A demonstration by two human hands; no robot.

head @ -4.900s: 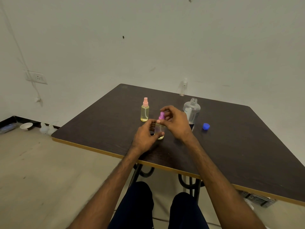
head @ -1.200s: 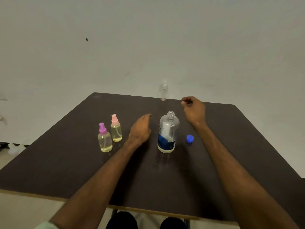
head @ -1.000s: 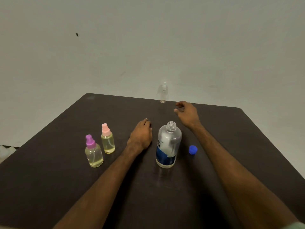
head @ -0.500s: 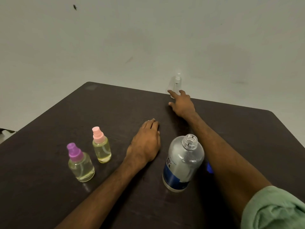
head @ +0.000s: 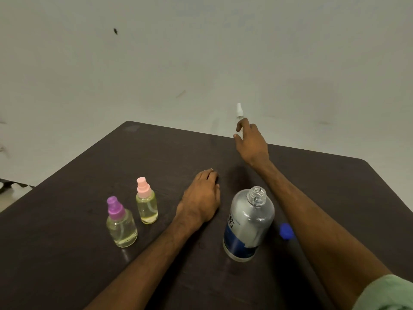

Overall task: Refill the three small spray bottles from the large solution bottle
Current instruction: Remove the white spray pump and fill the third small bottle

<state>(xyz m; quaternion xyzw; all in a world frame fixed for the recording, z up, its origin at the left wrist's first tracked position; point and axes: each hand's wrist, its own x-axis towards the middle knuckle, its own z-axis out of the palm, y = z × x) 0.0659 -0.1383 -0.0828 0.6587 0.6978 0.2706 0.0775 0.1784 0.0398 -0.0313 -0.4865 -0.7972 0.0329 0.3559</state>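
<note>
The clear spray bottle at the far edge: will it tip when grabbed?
Probably easy to tip: the clear spray bottle is tall and narrow. It looks empty, so likely light. The right hand reaches it near the table edge; a knock could send it off.

A: State the colours of the small containers.

B: The round clear plastic spray bottle with the purple pump cap (head: 121, 222) holds pale yellow liquid. The slimmer clear plastic spray bottle with the pink pump cap (head: 146, 201) holds the same pale yellow. The clear spray bottle with the white pump top (head: 239, 113) shows no tint.

A: And the larger items?

B: The large clear plastic solution bottle (head: 248, 223) carries a dark blue label band with a white patch. The small round blue screw cap (head: 285, 230) is plain blue. The dark brown wood-grain table top (head: 335, 186) has faint streaks. The wall (head: 201, 52) is off-white; the sleeve (head: 388, 294) is pale green.
</note>
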